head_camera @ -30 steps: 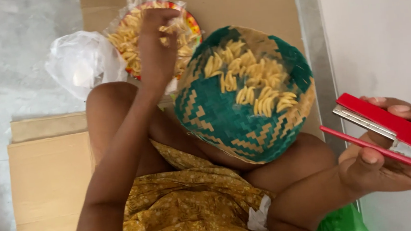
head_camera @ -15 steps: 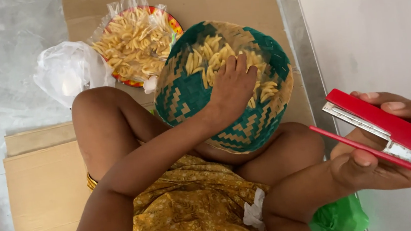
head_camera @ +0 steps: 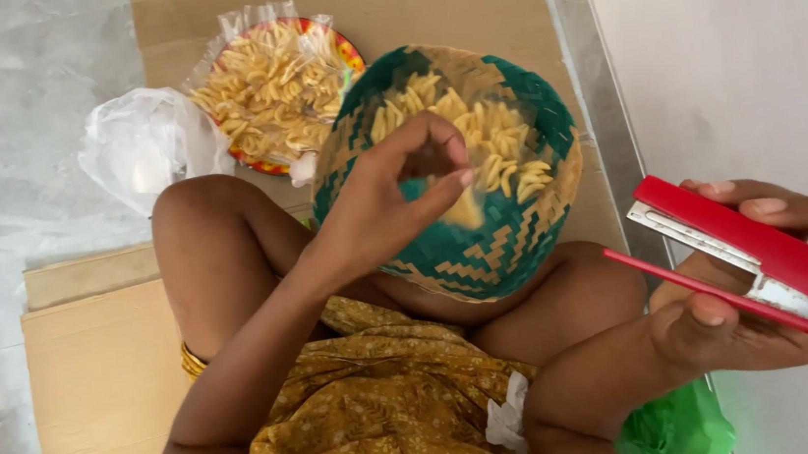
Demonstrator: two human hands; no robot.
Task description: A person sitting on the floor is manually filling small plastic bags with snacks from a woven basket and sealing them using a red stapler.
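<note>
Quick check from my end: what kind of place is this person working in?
Probably a home floor, an informal packing spot rather than a workshop. The person sits on flattened cardboard over grey floor tiles, beside a white wall, with a woven basket of pasta-like pieces on the lap.

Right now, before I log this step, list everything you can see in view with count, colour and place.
woven basket: one, green and tan, on the lap, holding pasta
pasta pieces: many, pale yellow, in the basket
plate of pasta: one, red-rimmed, under clear plastic, on the cardboard ahead
plastic bag: one, clear white, left of the plate
cardboard sheets: tan, flat on the grey floor
green bag: one, by the right knee
stapler: one, red, open, at right
left hand: over the basket, fingertips pinched together
right hand: gripping the stapler
</note>
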